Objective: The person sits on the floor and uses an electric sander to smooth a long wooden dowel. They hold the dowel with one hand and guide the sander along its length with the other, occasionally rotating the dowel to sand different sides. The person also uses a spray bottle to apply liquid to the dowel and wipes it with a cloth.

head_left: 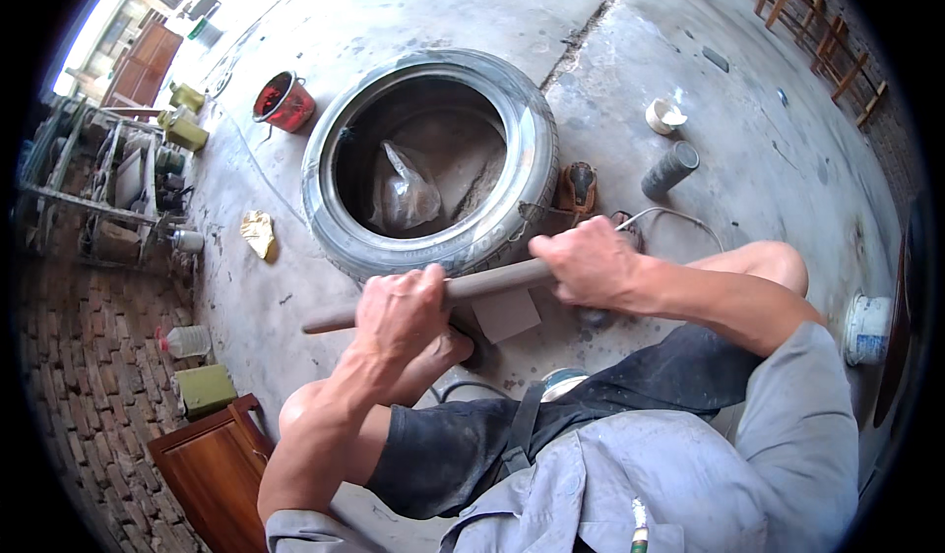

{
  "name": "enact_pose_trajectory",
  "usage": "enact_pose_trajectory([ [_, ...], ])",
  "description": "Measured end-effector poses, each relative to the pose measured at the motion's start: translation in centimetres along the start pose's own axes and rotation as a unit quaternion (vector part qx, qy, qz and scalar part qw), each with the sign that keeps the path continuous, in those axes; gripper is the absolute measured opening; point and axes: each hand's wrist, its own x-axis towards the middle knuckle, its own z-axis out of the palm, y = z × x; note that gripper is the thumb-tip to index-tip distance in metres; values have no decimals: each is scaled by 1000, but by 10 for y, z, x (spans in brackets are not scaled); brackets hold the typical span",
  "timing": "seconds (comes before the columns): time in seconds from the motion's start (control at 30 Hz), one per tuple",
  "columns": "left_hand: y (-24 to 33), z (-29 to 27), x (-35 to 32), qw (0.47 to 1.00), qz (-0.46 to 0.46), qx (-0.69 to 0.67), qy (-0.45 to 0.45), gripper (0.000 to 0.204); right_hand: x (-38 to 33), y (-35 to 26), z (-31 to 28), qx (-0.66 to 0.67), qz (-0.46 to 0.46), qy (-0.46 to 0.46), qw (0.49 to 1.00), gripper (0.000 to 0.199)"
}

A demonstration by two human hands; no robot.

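Note:
A long brown rod (500, 280) with a tapered left end lies across in front of me, above the floor. My left hand (402, 315) is closed round it left of its middle. Further right, my right hand (591, 263) grips its other end, fingers wrapped over it. Just beyond the rod, a grey-black tyre (532, 130) lies flat on the concrete. A crumpled clear plastic bag (409, 197) rests inside the tyre's opening. Below the rod sits a flat pale square piece (508, 315), partly covered by it.
Right of the tyre are a brown-and-black object (578, 187), a dark cylinder (669, 169) and a white tub (665, 115). A red bucket (285, 102) and crumpled yellowish paper (258, 234) lie left. A cluttered rack (118, 174), plastic bottle (187, 341) and wooden panel (212, 469) stand further left.

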Motion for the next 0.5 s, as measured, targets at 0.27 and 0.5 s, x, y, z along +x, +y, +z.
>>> enact_pose_trajectory([
  [0.27, -4, 13, 9, 998, 60, -35, 5, 8, 13, -14, -4, 16, -4, -28, 999, 18],
  [0.5, -64, -8, -7, 998, 16, 29, 61, 17, -34, 32, -23, 31, 28, 6, 999, 21],
])
